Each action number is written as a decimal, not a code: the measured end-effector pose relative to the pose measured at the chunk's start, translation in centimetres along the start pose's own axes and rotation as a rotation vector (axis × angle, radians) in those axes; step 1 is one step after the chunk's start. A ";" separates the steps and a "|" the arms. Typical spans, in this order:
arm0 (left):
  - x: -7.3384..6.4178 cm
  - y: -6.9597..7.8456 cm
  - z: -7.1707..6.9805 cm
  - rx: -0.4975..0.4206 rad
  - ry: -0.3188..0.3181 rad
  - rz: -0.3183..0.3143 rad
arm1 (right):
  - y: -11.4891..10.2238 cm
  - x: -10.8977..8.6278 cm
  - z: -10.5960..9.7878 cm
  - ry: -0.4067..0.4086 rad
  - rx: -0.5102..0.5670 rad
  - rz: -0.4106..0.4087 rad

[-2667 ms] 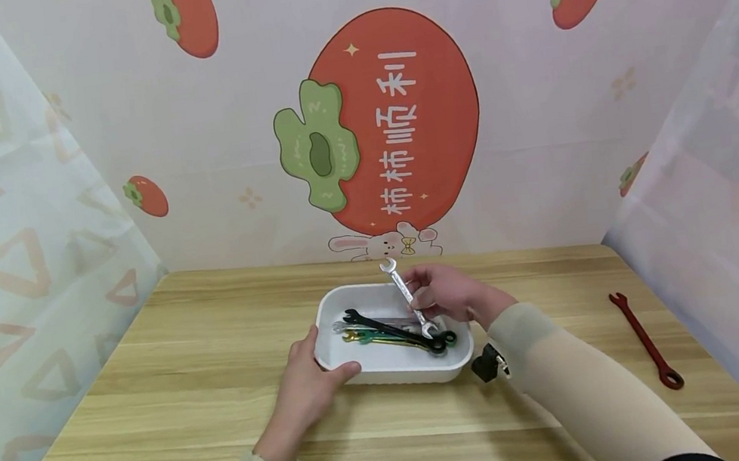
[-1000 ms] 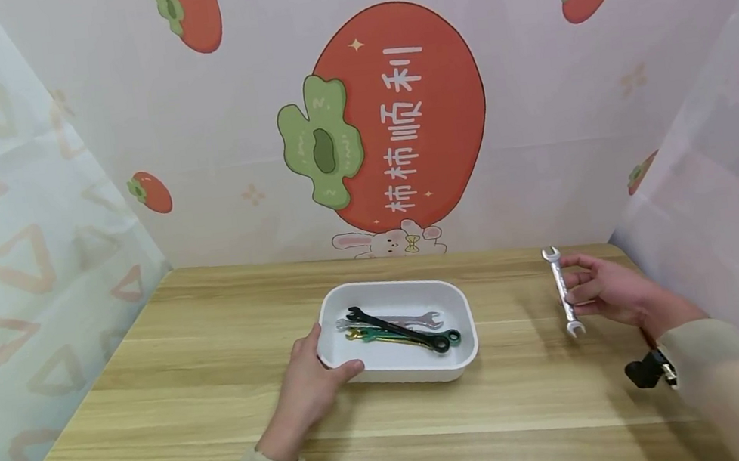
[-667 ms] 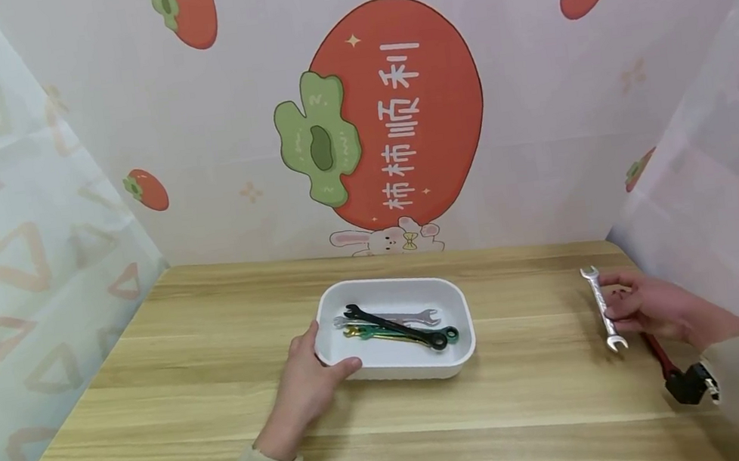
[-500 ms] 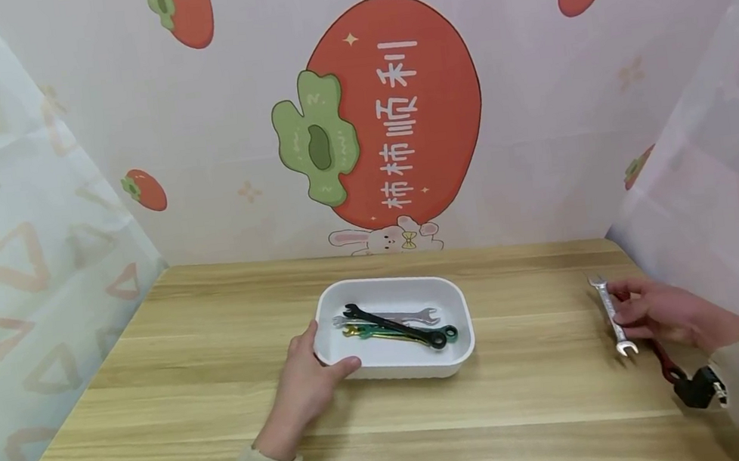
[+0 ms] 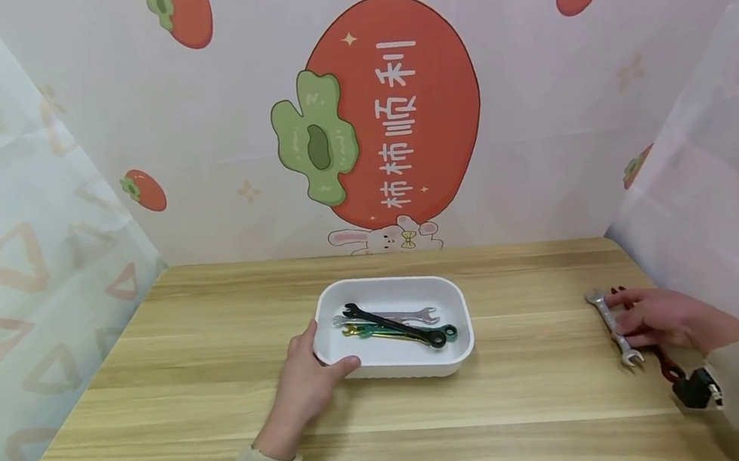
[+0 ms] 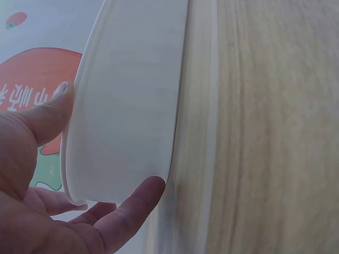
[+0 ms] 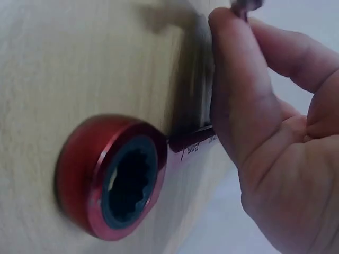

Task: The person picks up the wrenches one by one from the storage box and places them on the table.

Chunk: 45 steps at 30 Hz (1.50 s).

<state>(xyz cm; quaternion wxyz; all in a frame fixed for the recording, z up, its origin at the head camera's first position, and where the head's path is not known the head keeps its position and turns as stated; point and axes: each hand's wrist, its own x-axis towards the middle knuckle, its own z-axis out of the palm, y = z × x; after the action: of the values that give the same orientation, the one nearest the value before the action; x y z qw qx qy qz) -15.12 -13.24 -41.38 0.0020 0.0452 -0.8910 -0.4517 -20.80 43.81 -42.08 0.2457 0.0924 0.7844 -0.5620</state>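
Observation:
My right hand [image 5: 660, 315] pinches a silver open-end wrench [image 5: 617, 331] low over the table's right side, just left of a red ratchet wrench [image 5: 669, 367], which it partly hides. In the right wrist view, the red ring end [image 7: 79, 177] lies on the tabletop near the hand [image 7: 275, 127]; only a blurred bit of the silver wrench shows at the top. My left hand [image 5: 307, 378] grips the left corner of a white plastic tray [image 5: 392, 371], thumb on its rim and fingertips against the wall, as the left wrist view shows. Inside the tray lie black [image 5: 390, 326], silver, green and gold wrenches.
The wooden table [image 5: 228, 429] is enclosed by a printed back curtain [image 5: 207, 127] with persimmons and pale side curtains [image 5: 732, 166]. The right forearm comes close to the right curtain. A small black camera [image 5: 692, 389] sits at the right wrist.
My right hand has carried the silver wrench from the tray across to the right and lowered it beside the red wrench. The left hand keeps its grip on the tray.

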 end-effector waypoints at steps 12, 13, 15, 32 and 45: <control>-0.1 0.1 -0.1 -0.013 -0.003 -0.009 | -2.1 -1.5 1.5 0.054 -0.013 0.051; -0.1 0.1 -0.1 -0.012 -0.003 -0.007 | -2.2 -1.7 1.5 0.059 -0.016 0.054; 0.0 0.1 -0.1 -0.009 -0.003 -0.003 | -2.3 -1.9 1.4 0.065 -0.018 0.056; -0.1 0.0 0.0 -0.019 -0.002 -0.003 | -2.2 -2.6 0.4 0.072 0.125 0.071; -0.1 0.0 0.0 -0.019 -0.003 0.003 | -2.3 -3.4 -0.9 -0.086 0.339 -0.011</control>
<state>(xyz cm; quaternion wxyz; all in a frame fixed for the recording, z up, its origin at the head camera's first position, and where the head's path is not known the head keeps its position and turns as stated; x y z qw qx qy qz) -15.05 -13.25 -41.43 0.0017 0.0433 -0.8866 -0.4604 -19.09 44.30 -38.32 0.2568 0.1039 0.6676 -0.6910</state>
